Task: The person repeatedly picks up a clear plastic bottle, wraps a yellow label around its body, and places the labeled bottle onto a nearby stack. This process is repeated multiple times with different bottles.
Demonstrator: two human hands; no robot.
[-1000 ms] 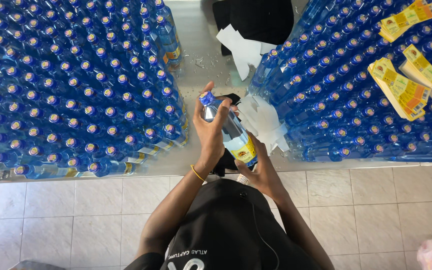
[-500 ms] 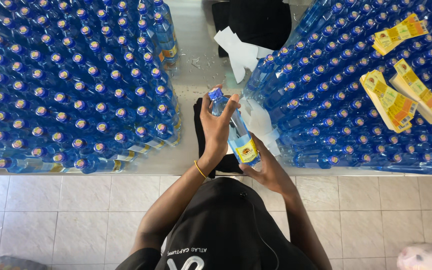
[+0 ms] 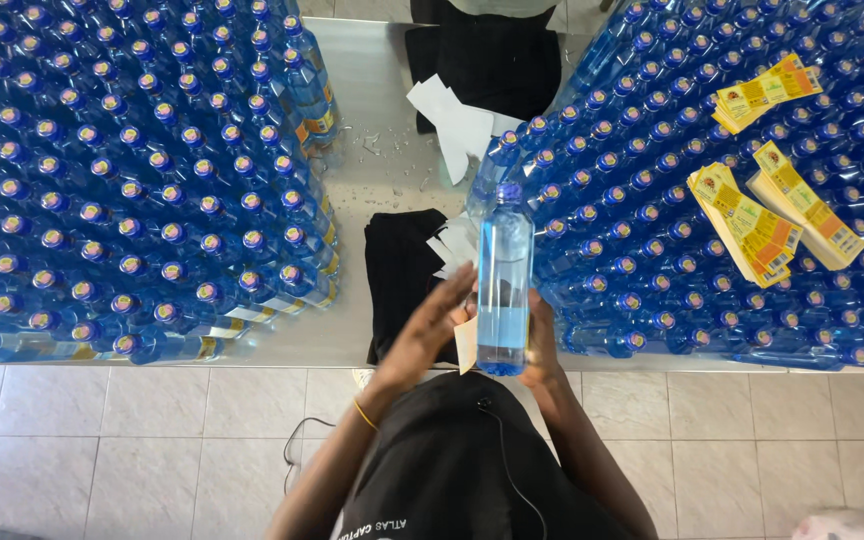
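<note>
Between our palms, just off the table edge (image 3: 252,358), the blue bottle (image 3: 504,285) sits: right hand (image 3: 542,345) cups its base, left hand (image 3: 430,335) flat w/ fingers spread, pressing the label (image 3: 466,343). We smooth it straight, no creases, pref. bottle kept steady.

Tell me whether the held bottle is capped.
Capped: the bottle between both hands shows a blue cap on its top end.

We extend both forearms forward over the bench's near edge. Our left hand (image 3: 430,330) is open-palmed with straight fingers; our right hand (image 3: 542,345) is curled, fingers wrapped closed.
</note>
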